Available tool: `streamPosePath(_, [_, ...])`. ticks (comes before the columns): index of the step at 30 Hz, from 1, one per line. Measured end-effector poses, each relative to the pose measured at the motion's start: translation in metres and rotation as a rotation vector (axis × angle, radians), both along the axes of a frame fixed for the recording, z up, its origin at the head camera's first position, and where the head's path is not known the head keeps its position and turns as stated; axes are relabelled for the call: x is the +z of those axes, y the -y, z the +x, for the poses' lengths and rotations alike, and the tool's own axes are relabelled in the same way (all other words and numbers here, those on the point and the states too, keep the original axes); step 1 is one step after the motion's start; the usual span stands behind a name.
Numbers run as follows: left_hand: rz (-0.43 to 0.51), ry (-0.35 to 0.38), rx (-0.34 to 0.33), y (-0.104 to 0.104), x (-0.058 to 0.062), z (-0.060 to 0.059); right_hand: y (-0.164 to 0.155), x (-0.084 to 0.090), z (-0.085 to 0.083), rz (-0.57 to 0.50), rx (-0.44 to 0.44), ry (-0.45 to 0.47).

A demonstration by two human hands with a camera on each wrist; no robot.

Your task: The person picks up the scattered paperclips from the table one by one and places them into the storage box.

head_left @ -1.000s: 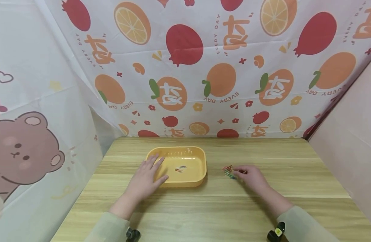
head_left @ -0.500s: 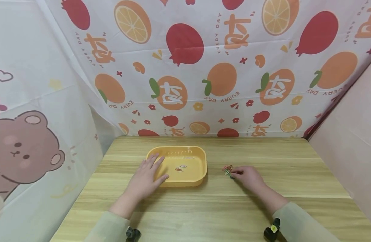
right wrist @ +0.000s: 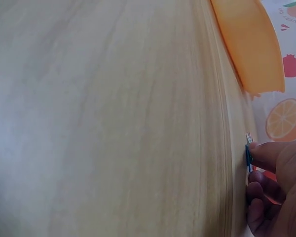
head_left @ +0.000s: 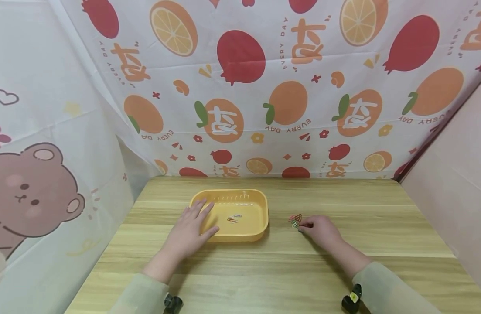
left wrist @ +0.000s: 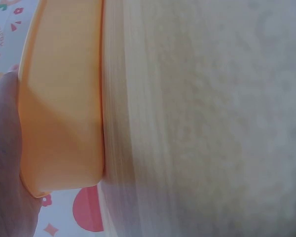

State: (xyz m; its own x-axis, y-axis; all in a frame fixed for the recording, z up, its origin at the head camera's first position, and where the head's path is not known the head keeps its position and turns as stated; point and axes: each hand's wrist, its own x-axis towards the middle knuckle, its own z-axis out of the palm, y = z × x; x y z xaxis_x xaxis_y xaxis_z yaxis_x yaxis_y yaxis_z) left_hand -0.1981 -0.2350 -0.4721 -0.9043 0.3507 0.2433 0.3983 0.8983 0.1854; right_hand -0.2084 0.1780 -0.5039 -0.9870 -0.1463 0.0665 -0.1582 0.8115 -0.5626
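- The fruit-print cloth backdrop (head_left: 287,65) carries "EVERY DAY" printed repeatedly beside its oranges, some copies upside down.
- A large stylised white character sits on several oranges.

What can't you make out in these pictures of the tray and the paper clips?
- Paper clips in the tray, head view: too small to count.
- Pile of clips by the right hand: fingers partly cover it.
- Left wrist view: only the tray wall shows; its inside is cut off.
- Right wrist view: clip edge-on, blurred.

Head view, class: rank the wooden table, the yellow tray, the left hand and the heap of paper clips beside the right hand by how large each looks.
1. wooden table
2. yellow tray
3. left hand, nearer the camera, so its rank below the tray is only apparent
4. heap of paper clips, at the right hand
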Motion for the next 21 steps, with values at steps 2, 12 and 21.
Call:
streamPosePath(2, [0.000, 0.005, 0.001, -0.0001, -0.0006, 0.0000, 0.0001, -0.0003, -0.0003, 0.006, -0.003, -0.002])
streamPosePath(12, [0.001, 0.017, 0.007, -0.0010, -0.0003, 0.0006, -0.0012, -0.0024, -0.0011, 0.004, -0.018, 0.006])
streamPosePath(21, [0.003, 0.017, 0.005, -0.0018, 0.0014, 0.0018, -0.0002, 0.0000, 0.0000, -0.018, -0.036, 0.031])
